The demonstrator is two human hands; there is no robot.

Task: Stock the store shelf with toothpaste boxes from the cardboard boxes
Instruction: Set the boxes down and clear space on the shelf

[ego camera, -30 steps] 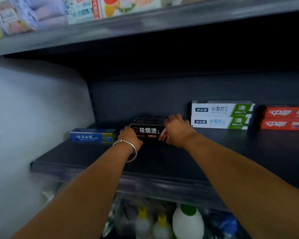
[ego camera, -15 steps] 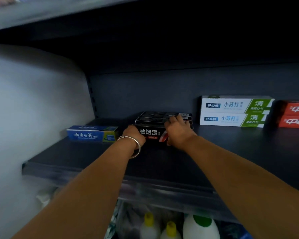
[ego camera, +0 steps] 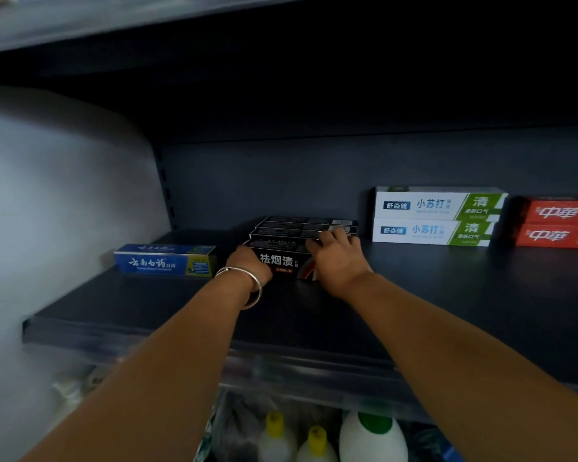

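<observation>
- The black toothpaste boxes [ego camera: 301,236] lie in a row on the dark shelf [ego camera: 447,295], directly ahead of both hands, their long axes running left to right.
- The left hand [ego camera: 249,266] holds the left end of the front box, fingers curled round it; the bracelet [ego camera: 244,285] sits at that wrist.
- The right hand [ego camera: 336,258] grips the right end, its fingers [ego camera: 339,234] reaching over the top onto the box behind. Both hands are equally near.
- Judging from this, the next move is a squaring-up push straight back, away from the hands.
- Just left of the left hand lies a blue box [ego camera: 166,260]; well right of the right hand stand green-and-white boxes [ego camera: 437,216], then red boxes [ego camera: 558,223], cut off by the frame edge.
- Hidden: the front box's right end, the left fingertips, and the cardboard supply boxes.
</observation>
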